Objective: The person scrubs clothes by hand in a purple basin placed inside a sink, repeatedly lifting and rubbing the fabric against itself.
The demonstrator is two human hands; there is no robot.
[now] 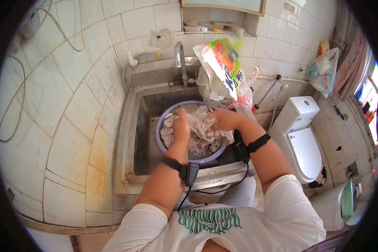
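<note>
A purple plastic basin (160,132) stands in the stainless steel sink (145,157). Wet, light-coloured patterned fabric (204,143) fills much of it, with some cloudy water showing at the back. My left hand (181,124) grips a bunch of this cloth on the basin's left side. On the right, my right hand (222,119) is closed on another bunch, slightly blurred. The cloth stretches between both hands. Parts of the fingers are hidden in the folds.
A metal faucet (180,56) rises behind the basin. A washing powder bag (222,66) stands at the sink's back right corner, beside a clear plastic bag (208,85). Further right is a white toilet (305,151). Tiled wall (69,138) borders the left. Straps with cabled black devices (191,173) circle my forearms.
</note>
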